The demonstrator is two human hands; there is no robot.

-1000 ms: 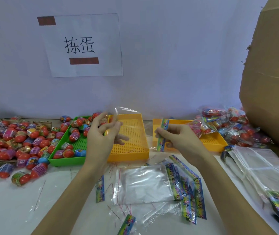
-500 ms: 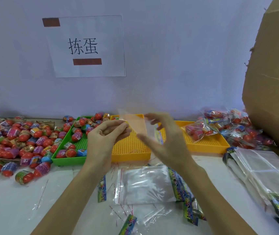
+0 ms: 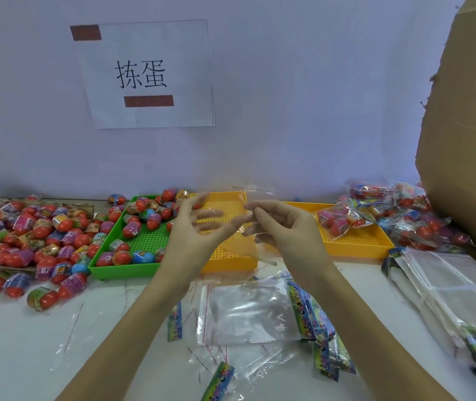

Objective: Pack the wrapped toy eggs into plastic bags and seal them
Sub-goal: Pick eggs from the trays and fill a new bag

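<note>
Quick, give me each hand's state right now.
Left hand: fingers spread, touching the clear bag; grip cannot be told.
Right hand: pinches the same bag.

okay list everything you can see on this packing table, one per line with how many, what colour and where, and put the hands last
loose wrapped eggs: many, mostly red, left of table
green tray: one, holds several eggs, left of centre
yellow trays: two, centre and right; right one holds a filled bag
filled bags: several, clear with red eggs, far right
empty bag stack: one, clear, right front
flat bag: one, clear, front centre
header cards: several, multicoloured, near flat bag
paper sign: one, white, on wall
cardboard box: one, brown, right edge
held bag: one, clear, between the hands
left hand: open, touching held bag
right hand: pinching held bag
</note>
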